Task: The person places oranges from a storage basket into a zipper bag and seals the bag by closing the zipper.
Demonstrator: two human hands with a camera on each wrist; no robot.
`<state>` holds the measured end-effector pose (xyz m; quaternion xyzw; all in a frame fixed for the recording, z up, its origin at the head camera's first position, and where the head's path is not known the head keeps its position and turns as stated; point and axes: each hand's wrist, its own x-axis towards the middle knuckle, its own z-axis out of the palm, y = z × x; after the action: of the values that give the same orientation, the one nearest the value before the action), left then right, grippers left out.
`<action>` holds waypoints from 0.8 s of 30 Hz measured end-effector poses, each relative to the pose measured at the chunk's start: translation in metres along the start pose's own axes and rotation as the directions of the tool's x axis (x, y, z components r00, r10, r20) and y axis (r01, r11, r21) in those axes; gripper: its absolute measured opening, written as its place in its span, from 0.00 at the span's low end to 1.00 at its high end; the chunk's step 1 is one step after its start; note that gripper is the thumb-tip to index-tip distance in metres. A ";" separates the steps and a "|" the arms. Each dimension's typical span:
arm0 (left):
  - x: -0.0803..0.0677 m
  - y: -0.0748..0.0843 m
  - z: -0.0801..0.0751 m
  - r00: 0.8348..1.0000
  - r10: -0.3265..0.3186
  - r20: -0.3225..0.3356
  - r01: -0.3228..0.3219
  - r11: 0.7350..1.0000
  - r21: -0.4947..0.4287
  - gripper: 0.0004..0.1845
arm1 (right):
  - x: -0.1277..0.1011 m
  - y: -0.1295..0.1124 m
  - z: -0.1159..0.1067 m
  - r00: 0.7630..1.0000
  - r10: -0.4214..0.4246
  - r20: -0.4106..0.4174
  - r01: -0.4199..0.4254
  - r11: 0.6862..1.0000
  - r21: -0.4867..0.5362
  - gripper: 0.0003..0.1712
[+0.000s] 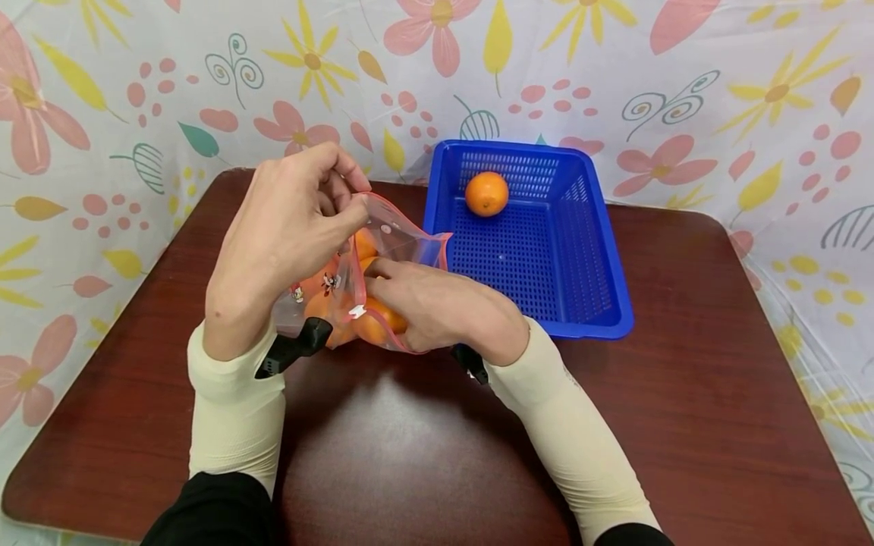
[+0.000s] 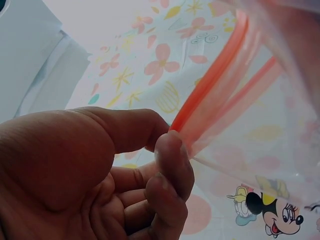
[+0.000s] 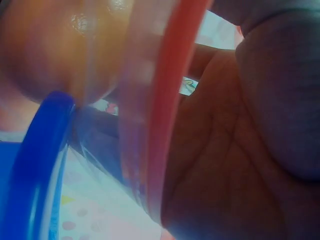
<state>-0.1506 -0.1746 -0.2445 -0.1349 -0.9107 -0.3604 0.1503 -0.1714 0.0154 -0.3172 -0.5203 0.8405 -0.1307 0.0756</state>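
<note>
A dark reddish-brown worktop (image 1: 710,364) spans the scene in front of a white cloth (image 1: 587,45) printed with pink and yellow flowers. At the left, a cream sleeve (image 1: 235,425) with a black one below it leads up to the left hand (image 1: 276,227), and a black wrist mount (image 1: 293,349) sits at the cuff. This hand pinches the reddish-orange edge of a clear zip bag (image 1: 359,277) between thumb and fingers, holding that side of the mouth up; the left wrist view shows the pinch closely, with a Minnie Mouse print (image 2: 280,217) on the plastic nearby. The bag is on the worktop, left of centre, its mouth parted, with a white slider (image 1: 357,312) on the zip. Several oranges (image 1: 372,327) crowd inside, seen partly through the plastic. From the right, the right hand (image 1: 440,307) reaches in through the mouth, its fingers among the fruit; the bag and oranges hide the fingertips, so whether they grip one cannot be told. Farther right and behind stands a blue perforated plastic basket (image 1: 501,262), near the bag, with a single orange (image 1: 487,194) inside toward its back left corner.
</note>
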 end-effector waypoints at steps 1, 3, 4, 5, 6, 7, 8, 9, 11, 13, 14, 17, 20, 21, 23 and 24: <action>0.000 0.000 0.000 1.000 0.001 0.001 -0.001 1.000 0.000 0.06 | 0.000 0.000 0.000 1.000 0.000 0.000 0.000 1.000 -0.001 0.28; -0.001 0.000 0.000 1.000 0.003 0.005 -0.003 1.000 0.000 0.05 | 0.000 0.000 0.000 1.000 0.004 0.003 -0.004 1.000 -0.005 0.27; -0.001 0.000 0.000 1.000 0.004 0.008 -0.003 1.000 -0.003 0.05 | 0.000 0.000 0.000 1.000 0.005 0.006 -0.005 1.000 -0.008 0.27; -0.001 0.000 0.000 1.000 0.004 0.011 -0.004 1.000 -0.004 0.05 | 0.000 -0.001 -0.001 1.000 0.013 0.012 -0.013 1.000 -0.007 0.28; -0.001 0.000 0.000 1.000 0.004 0.012 -0.004 1.000 -0.005 0.05 | 0.000 -0.001 -0.001 1.000 0.015 0.015 -0.015 1.000 -0.009 0.28; -0.001 0.000 0.000 1.000 0.004 0.013 -0.004 1.000 -0.005 0.05 | -0.001 -0.001 -0.001 1.000 0.017 0.019 -0.017 1.000 -0.013 0.29; -0.001 0.000 0.000 1.000 0.004 0.014 -0.004 1.000 -0.003 0.05 | -0.001 -0.001 -0.002 1.000 0.015 0.019 -0.015 1.000 -0.017 0.29; -0.001 0.000 0.000 1.000 0.004 0.014 -0.004 1.000 -0.001 0.05 | -0.001 -0.002 -0.002 1.000 0.015 0.018 -0.014 1.000 -0.019 0.29; -0.001 0.000 0.001 1.000 0.003 0.014 -0.003 1.000 0.005 0.05 | -0.002 -0.002 -0.002 1.000 0.009 0.009 -0.009 1.000 -0.027 0.28; 0.000 -0.001 0.001 1.000 0.004 0.011 -0.004 1.000 0.015 0.05 | -0.002 -0.002 -0.002 1.000 -0.007 -0.008 0.006 0.999 -0.034 0.26; 0.000 -0.001 0.001 1.000 0.006 0.010 -0.006 1.000 0.018 0.05 | -0.003 -0.002 -0.002 1.000 -0.013 -0.017 0.012 0.999 -0.036 0.25; 0.000 -0.001 0.001 1.000 0.010 0.007 -0.011 1.000 0.028 0.05 | -0.004 -0.002 -0.002 0.999 -0.029 -0.044 0.027 0.999 -0.037 0.23; 0.000 -0.001 0.001 1.000 0.011 0.005 -0.011 0.999 0.033 0.05 | -0.006 -0.002 -0.005 0.999 -0.017 -0.045 0.016 1.000 -0.024 0.23; 0.000 -0.001 0.000 1.000 0.009 0.006 -0.009 0.999 0.034 0.05 | -0.007 -0.002 -0.006 0.999 -0.013 -0.046 0.012 1.000 -0.025 0.23; 0.000 0.000 0.000 1.000 0.008 0.007 -0.008 0.999 0.035 0.05 | -0.010 -0.002 -0.010 0.999 -0.001 -0.048 0.000 1.000 -0.018 0.26; 0.000 0.000 0.000 1.000 0.006 0.012 -0.006 0.999 0.035 0.05 | -0.011 -0.001 -0.012 0.999 0.009 -0.047 -0.009 1.000 -0.009 0.29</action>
<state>-0.1505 -0.1750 -0.2446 -0.1370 -0.9174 -0.3430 0.1485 -0.1686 0.0269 -0.3057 -0.5137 0.8450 -0.1385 0.0543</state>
